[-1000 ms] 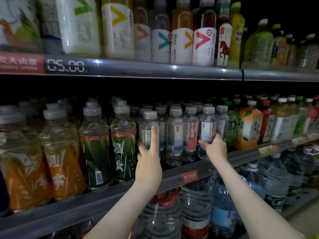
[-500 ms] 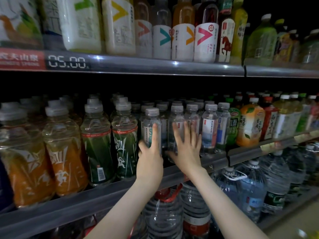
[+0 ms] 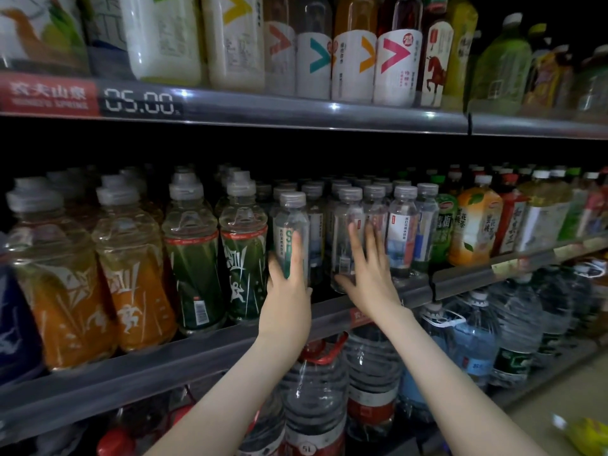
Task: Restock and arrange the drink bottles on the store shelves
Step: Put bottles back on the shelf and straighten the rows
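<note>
Small clear water bottles with grey caps stand in rows on the middle shelf (image 3: pixel 424 292). My left hand (image 3: pixel 288 284) grips the front-left water bottle (image 3: pixel 291 225), which has a green-lettered label, fingers wrapped around its lower half. My right hand (image 3: pixel 368 274) is flat with fingers spread, pressed against the front of the neighbouring water bottle (image 3: pixel 345 232) and the one beside it. More water bottles (image 3: pixel 403 228) stand to the right, untouched.
Green sports drinks (image 3: pixel 243 258) and orange sports drinks (image 3: pixel 131 274) crowd the shelf left of my hands; tea bottles (image 3: pixel 473 225) stand to the right. The upper shelf (image 3: pixel 296 110) holds tall labelled bottles. Large water jugs (image 3: pixel 316 390) fill the shelf below.
My right hand moved left from a water bottle further right and now lies spread and flat on the bottles beside my left hand. The left hand stays on its bottle.
</note>
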`<state>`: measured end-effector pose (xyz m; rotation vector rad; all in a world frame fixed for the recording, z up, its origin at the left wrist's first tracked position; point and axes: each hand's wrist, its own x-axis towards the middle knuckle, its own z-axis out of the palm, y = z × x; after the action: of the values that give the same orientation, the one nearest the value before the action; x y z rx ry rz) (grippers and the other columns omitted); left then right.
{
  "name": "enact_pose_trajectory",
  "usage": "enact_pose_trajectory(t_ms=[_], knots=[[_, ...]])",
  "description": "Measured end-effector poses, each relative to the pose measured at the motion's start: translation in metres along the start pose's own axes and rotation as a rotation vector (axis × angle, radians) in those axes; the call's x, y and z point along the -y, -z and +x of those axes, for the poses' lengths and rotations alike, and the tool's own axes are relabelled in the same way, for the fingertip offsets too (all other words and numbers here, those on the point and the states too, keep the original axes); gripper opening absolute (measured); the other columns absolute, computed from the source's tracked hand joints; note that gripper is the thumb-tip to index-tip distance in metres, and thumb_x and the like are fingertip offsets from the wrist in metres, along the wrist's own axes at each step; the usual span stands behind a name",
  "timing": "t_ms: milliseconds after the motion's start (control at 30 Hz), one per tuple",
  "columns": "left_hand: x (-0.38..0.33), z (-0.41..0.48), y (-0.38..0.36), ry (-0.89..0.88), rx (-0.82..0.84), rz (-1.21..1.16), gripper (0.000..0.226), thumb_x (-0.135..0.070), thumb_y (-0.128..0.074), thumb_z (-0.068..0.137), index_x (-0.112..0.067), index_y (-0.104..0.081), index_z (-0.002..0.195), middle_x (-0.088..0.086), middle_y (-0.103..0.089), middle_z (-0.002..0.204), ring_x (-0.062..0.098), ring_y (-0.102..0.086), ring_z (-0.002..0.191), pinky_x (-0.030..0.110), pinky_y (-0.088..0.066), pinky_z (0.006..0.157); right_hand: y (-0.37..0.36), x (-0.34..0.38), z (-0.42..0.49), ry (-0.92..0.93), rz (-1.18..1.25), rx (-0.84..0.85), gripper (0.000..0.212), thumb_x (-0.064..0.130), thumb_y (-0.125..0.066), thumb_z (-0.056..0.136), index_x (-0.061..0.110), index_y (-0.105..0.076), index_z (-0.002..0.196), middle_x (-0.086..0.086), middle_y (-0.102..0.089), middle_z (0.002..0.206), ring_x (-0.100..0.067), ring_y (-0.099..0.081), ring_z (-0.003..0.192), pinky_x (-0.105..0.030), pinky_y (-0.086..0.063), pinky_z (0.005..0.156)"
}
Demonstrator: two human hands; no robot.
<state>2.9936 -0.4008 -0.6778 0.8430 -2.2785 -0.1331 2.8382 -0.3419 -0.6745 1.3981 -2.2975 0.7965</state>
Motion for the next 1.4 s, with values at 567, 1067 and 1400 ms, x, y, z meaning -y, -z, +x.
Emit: enact_pose_trajectory(t_ms=[567, 1067, 1400], knots=[[0.245, -0.355, 0.021, -0.246, 0.961, -0.208, 0.066, -0.067, -0.032, 0.089, -0.022, -0.048, 0.135, 0.002, -0.055, 0.135, 0.014, -0.05, 0.121, 0.014, -0.032, 0.099, -0.167, 0.118, -0.358, 0.272, 0.609, 0.87, 0.09, 0.025, -0.067, 0.087, 0.036, -0.002, 0.148, 0.017, -0.006, 0.155, 0.005, 0.002, 0.143, -0.016, -0.004, 0.116], [0.239, -0.434, -0.005, -0.133, 1.26, -0.299, 0.063, -0.054, -0.06, 0.086, -0.028, -0.04, 0.139, -0.013, -0.043, 0.143, 0.007, -0.038, 0.13, 0.029, -0.035, 0.105, -0.167, 0.103, -0.455, -0.073, 0.218, 0.916, 0.045, 0.039, -0.067, 0.086, 0.019, -0.054, 0.124, -0.003, -0.065, 0.113, -0.023, -0.062, 0.104, -0.029, -0.046, 0.086], [0.193, -0.343, 0.027, 0.197, 0.99, -0.544, 0.081, -0.046, -0.076, 0.074, -0.027, -0.034, 0.141, -0.009, -0.055, 0.122, 0.011, -0.054, 0.113, 0.017, -0.039, 0.086, -0.096, 0.175, -0.332, -0.291, 0.531, 0.614, 0.019, 0.033, -0.069, 0.083, 0.019, -0.066, 0.095, 0.003, -0.067, 0.081, -0.01, -0.063, 0.079, -0.025, -0.049, 0.072]])
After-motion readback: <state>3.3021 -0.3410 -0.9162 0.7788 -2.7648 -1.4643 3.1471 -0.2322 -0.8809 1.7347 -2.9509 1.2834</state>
